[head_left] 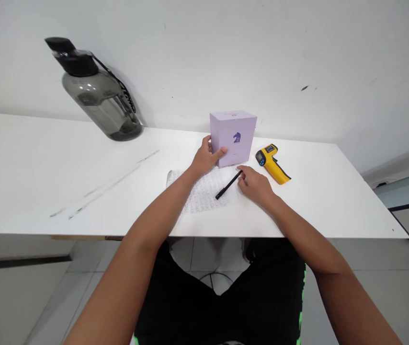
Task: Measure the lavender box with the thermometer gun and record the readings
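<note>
A light purple box with a dark horse-head logo stands upright on the white table near the wall. My left hand grips its left side, the thumb across the front face and the fingers round behind. Just in front of the box, my right hand rests with its fingers closed on the end of a black pen. The pen slants over a sheet of paper covered in small writing or print, partly hidden by my left forearm.
To the right of the box lies a yellow and black infrared thermometer. A large grey water bottle with a black lid stands at the back left against the wall. The front edge of the white table runs above my lap.
</note>
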`<state>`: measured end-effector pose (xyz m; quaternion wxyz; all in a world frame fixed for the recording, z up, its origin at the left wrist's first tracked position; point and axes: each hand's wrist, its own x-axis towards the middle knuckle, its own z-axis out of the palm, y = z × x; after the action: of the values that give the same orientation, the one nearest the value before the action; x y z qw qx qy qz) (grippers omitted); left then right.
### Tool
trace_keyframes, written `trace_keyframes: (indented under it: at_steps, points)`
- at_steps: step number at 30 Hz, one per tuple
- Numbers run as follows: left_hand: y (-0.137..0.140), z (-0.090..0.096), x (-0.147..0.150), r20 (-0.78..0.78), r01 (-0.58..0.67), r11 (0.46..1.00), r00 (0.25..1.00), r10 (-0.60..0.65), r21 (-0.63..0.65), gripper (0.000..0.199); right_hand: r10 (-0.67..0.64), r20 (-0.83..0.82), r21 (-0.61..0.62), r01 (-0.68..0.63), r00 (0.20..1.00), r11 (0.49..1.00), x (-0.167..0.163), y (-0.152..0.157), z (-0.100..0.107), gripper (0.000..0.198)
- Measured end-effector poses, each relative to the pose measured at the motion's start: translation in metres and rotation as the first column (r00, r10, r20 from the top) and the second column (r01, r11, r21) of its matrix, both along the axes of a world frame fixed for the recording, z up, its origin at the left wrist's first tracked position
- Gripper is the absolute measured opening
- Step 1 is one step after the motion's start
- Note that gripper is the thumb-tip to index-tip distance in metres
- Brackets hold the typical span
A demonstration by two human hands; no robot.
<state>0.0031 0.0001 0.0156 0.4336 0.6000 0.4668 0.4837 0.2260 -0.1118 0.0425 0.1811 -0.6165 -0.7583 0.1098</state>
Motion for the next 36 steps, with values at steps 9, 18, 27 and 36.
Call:
trace_keyframes:
  at_steps: [9,18,27,36]
  points:
    - [-0.003,0.003,-0.002,-0.029,-0.002,0.999,1.000,0.001,-0.033,0.100,-0.268,-0.120,0.277,0.292,0.956,0.916,0.036,0.025,0.010,0.039]
    - [-0.008,0.007,-0.001,-0.085,-0.025,1.000,0.996,0.025,-0.002,0.097,-0.494,0.033,0.116,0.488,0.869,0.865,0.057,0.040,0.006,0.048]
    - [-0.022,0.022,0.003,-0.204,-0.065,0.998,0.977,0.061,-0.009,0.103,-0.478,0.137,0.045,0.477,0.868,0.878,0.066,0.034,0.008,0.044]
    - [-0.020,0.017,0.002,-0.160,-0.070,0.997,0.985,0.065,-0.027,0.108,-0.502,0.072,-0.030,0.505,0.862,0.863,0.068,0.040,0.009,0.042]
